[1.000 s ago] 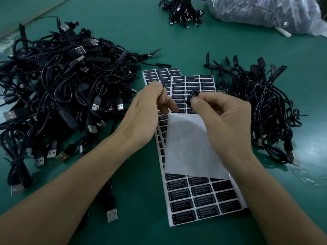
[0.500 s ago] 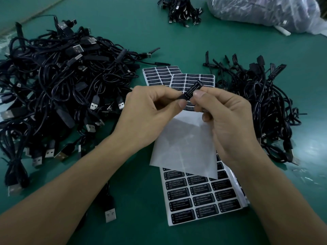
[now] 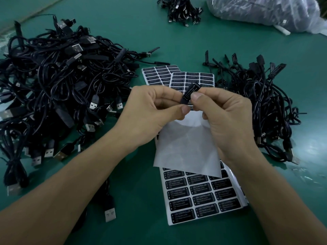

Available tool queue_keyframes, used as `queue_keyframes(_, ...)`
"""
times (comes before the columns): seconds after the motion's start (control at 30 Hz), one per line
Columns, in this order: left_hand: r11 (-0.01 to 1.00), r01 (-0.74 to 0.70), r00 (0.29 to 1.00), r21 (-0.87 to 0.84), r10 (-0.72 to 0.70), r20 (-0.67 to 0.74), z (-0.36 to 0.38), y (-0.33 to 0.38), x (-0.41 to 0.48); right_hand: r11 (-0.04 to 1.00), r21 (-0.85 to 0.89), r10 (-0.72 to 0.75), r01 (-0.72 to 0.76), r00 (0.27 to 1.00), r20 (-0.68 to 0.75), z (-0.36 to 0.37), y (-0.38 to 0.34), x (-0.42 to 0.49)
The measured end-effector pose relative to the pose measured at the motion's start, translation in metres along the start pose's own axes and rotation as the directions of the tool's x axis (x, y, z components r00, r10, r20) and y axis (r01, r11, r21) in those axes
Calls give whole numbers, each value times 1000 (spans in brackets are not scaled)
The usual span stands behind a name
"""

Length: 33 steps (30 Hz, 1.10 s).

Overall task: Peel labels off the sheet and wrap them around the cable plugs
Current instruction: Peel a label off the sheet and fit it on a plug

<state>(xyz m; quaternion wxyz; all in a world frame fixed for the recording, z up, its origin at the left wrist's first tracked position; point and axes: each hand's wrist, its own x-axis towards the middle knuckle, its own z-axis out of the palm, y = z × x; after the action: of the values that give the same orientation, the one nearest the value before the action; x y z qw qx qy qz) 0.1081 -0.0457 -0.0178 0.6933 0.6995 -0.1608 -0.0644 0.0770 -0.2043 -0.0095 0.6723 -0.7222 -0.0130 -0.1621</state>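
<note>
A black label printed LED CONTROLLER is pinched, tilted, between the curled fingers of the right hand and those of the left hand, above the label sheets; whether a plug lies under it cannot be told. White backing paper is seen just below the hands, overlapping the label sheets stacked flat on the green counter. The sheets are flanked by a large cable heap on the left and a smaller cable pile on the right.
</note>
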Motion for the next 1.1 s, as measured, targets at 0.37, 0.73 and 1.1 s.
queue_keyframes(0.37,999,42,999,-8,-42,-18,0,2,-2,1000,-20,-18,19,1000,20,0,-1,-1)
queue_keyframes(0.73,998,55,998,-31,-56,-10,1,4,-1,976,-173,-141,134,990,-27,2,2,-1)
queue_keyframes(1.1,996,52,999,-72,-51,17,0,3,-1,960,-222,-186,172,982,-44,2,5,-2)
